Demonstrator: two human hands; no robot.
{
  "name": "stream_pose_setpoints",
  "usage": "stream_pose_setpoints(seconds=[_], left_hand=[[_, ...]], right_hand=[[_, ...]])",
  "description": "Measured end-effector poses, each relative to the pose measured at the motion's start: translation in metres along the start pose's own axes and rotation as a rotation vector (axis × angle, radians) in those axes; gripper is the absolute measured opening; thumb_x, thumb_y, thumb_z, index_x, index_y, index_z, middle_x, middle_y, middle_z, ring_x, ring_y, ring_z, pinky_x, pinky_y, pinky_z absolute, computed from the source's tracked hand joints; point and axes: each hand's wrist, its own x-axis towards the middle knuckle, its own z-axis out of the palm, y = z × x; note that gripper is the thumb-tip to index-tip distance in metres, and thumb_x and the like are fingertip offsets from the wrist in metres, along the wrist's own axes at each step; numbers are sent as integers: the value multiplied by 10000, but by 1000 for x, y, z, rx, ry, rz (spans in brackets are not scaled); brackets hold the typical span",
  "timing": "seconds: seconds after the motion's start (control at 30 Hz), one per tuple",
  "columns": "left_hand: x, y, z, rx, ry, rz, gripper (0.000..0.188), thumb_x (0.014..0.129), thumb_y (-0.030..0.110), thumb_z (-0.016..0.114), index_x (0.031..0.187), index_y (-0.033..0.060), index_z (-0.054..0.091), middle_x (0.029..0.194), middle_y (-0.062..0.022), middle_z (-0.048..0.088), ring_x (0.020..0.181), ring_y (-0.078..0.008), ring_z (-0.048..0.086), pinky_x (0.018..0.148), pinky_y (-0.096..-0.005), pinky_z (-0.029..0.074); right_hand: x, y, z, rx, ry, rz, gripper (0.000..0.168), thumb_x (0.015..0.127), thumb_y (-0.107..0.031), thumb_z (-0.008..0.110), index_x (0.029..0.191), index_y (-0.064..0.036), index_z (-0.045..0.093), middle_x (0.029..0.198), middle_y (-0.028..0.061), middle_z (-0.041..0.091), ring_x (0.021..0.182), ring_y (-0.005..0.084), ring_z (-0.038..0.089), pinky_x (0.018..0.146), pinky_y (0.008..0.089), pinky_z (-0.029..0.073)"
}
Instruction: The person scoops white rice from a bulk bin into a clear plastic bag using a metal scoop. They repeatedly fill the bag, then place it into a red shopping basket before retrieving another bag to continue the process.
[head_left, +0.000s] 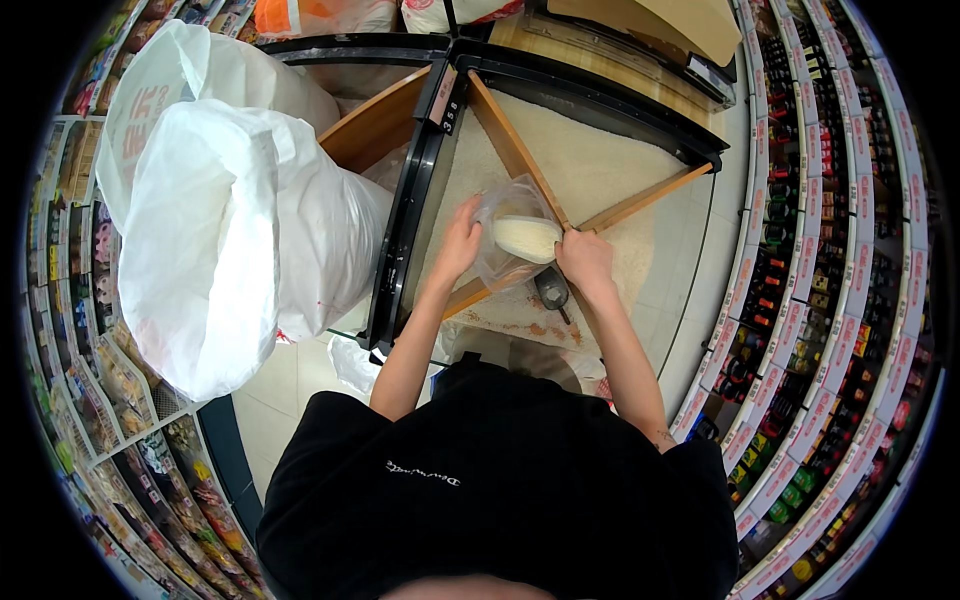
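Observation:
My right hand (586, 259) grips a scoop, its handle hidden in the fist. White rice (526, 238) is heaped in it, over the mouth of a clear plastic bag (501, 262). At the bag's left side, my left hand (459, 241) holds the thin film by its edge. Both hands are above a divided bin of rice, near where the wooden dividers (517, 146) cross. Below the bag, a second, dark scoop (553, 289) lies in the front compartment, on pale grain with reddish patches.
Large white woven sacks (225, 247) bulge at the left against the black bin frame (405, 225). A price sign (444, 97) stands on the frame's corner. Shelves of bottles (780, 262) curve along the right. Packaged goods (124, 375) line the left. Tiled floor (274, 382) shows below the sacks.

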Motion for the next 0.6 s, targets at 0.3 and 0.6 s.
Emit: stream_pose_setpoints(seconds=[0.3,0.6], left_hand=[[2,24,-10,-198,-74,-162,355,871,19,336,1157,6,546,1204,-128,561,1172,-227,483,994,-294,334],[-3,0,-6,-420,-37,-65,389,865,15,307,1187,24,526,1286,-121,501,1254,-221,398,1051,-288,250]], right_hand=[[13,-6,20,-108,94,-44,204,756,-247,643,747,-43,648,722,161,644,707,304,647,609,401,506],[2,13,-11,143,233,-18,182,751,-237,634,763,-56,624,737,143,647,691,308,634,597,380,498]])
